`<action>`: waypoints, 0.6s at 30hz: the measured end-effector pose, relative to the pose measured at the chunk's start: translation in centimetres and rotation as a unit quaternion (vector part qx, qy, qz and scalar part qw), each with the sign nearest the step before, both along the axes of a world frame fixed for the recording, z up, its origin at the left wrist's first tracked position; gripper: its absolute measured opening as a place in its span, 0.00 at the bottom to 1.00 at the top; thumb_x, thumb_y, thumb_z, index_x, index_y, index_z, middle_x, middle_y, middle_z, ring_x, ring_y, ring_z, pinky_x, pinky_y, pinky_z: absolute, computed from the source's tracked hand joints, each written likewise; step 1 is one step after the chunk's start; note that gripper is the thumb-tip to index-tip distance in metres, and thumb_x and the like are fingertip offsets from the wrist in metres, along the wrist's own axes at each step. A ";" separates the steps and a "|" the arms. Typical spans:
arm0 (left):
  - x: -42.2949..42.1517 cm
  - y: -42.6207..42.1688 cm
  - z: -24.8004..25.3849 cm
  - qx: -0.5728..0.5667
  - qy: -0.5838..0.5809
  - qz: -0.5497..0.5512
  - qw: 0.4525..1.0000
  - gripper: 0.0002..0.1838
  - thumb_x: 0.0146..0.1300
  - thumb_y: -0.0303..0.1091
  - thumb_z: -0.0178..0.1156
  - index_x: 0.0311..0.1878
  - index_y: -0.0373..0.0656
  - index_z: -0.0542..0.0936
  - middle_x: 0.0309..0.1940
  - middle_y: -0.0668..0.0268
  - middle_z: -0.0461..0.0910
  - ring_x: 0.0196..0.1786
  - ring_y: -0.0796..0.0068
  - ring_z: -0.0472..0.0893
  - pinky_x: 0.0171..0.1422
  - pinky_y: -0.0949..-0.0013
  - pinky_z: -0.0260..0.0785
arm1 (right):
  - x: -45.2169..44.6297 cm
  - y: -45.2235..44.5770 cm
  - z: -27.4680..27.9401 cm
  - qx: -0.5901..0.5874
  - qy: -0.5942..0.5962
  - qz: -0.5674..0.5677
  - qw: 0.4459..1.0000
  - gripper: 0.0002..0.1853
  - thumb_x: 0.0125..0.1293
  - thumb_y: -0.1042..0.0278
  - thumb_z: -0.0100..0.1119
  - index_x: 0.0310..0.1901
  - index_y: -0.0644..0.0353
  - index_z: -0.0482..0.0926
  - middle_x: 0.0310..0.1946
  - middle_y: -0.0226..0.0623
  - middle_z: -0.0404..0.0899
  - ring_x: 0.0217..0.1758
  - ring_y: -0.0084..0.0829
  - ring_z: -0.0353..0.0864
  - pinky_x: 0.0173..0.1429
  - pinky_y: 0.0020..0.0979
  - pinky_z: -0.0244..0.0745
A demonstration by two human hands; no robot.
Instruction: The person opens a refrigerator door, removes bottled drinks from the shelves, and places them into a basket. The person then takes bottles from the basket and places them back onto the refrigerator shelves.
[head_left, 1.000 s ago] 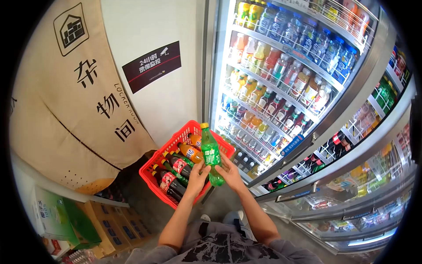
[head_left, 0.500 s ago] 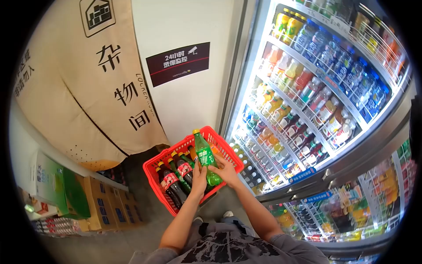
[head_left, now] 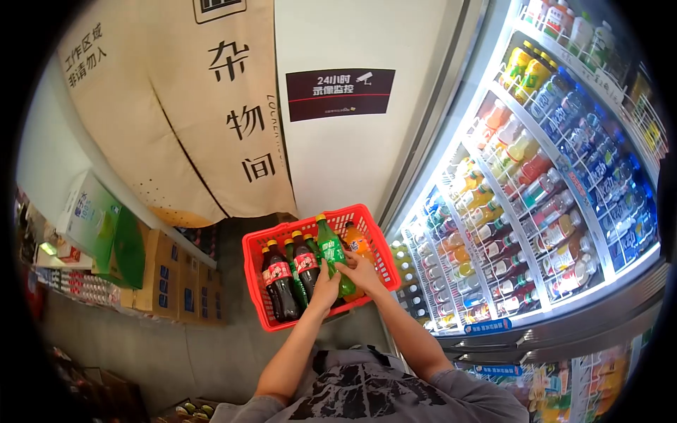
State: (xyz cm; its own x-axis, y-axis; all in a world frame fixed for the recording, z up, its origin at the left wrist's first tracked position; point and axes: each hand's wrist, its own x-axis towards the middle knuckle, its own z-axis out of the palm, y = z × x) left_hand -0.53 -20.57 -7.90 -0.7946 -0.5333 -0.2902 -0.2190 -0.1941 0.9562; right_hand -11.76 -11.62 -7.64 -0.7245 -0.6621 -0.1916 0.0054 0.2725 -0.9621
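Note:
A green soda bottle [head_left: 330,248] with a yellow cap is held over the right part of a red plastic basket [head_left: 252,299]. My left hand [head_left: 325,286] grips its near left side, and my right hand [head_left: 362,274] closes round its right side, so its lower end is partly hidden. Dark cola bottles [head_left: 283,290] with red labels lie tilted in the left half of the basket, and green bottles show between them. To the right of the held bottle, an orange soda bottle [head_left: 358,241] leans against the far side of the basket.
A lit drinks cooler [head_left: 525,190] with full shelves stands on the right. Cardboard boxes [head_left: 166,278] and a green carton [head_left: 116,236] are stacked at left. A beige curtain [head_left: 176,92] hangs ahead beside a white wall panel [head_left: 338,162] with a dark sign.
The green bottle has come down lower among the other bottles, with both hands still on it. My view has turned, so the curtain, sign and cooler shelves sit further right.

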 end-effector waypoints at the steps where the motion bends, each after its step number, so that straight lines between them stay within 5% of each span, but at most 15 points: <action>1: 0.0 -0.1 0.0 0.015 -0.001 -0.005 1.000 0.39 0.74 0.34 0.51 0.80 0.37 0.42 0.73 0.44 0.59 0.73 0.55 0.65 0.73 0.64 0.60 | -0.1 0.0 0.3 0.014 0.005 0.015 1.000 0.34 0.63 0.62 0.70 0.68 0.66 0.69 0.48 0.44 0.85 0.50 0.29 0.84 0.54 0.29 0.78; 12: 1.2 1.5 2.0 0.094 -0.013 0.006 0.996 0.42 0.74 0.36 0.53 0.79 0.34 0.39 0.75 0.45 0.57 0.73 0.61 0.64 0.72 0.68 0.59 | -0.9 1.0 0.1 0.044 -0.016 0.103 0.994 0.34 0.62 0.56 0.70 0.65 0.67 0.72 0.48 0.44 0.85 0.50 0.27 0.84 0.53 0.29 0.77; 18: 1.5 -0.3 0.6 0.051 -0.032 -0.020 0.998 0.38 0.74 0.36 0.53 0.78 0.33 0.47 0.72 0.45 0.64 0.71 0.61 0.67 0.72 0.69 0.60 | -1.4 0.8 -1.4 0.112 0.100 0.097 0.984 0.31 0.61 0.53 0.71 0.61 0.64 0.77 0.44 0.45 0.86 0.47 0.30 0.85 0.53 0.30 0.78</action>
State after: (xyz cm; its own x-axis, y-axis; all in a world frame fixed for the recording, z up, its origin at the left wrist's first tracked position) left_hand 0.96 -20.88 -7.33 -0.7930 -0.4664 -0.3920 -0.2880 -0.2801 0.9158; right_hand -13.16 -10.80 -9.05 -0.6260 -0.7494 -0.2156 -0.2513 0.4556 -0.8540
